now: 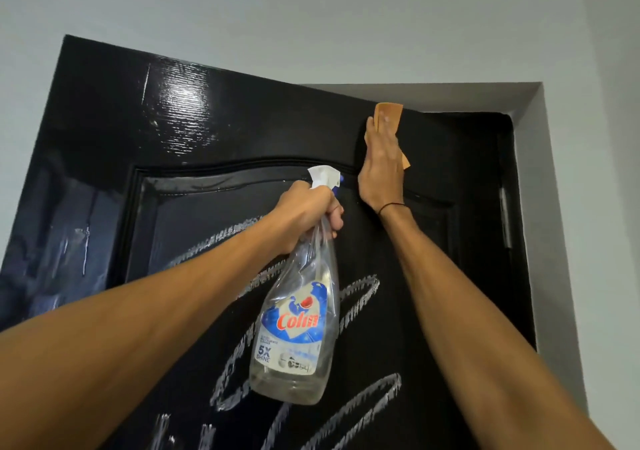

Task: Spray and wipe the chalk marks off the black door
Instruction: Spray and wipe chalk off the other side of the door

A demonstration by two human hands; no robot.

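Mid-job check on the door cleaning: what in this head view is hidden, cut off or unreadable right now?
- Door below the panel: cut off by the bottom edge.
- Chalk marks: partly hidden behind the spray bottle and both forearms.
- Orange cloth: mostly covered by the right hand pressing it flat.
- Trigger: hidden by the left hand.
- Small label print: too small to read.

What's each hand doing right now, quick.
Left hand: grips the spray bottle by its neck.
Right hand: open, flat, pressing the orange cloth against the door.
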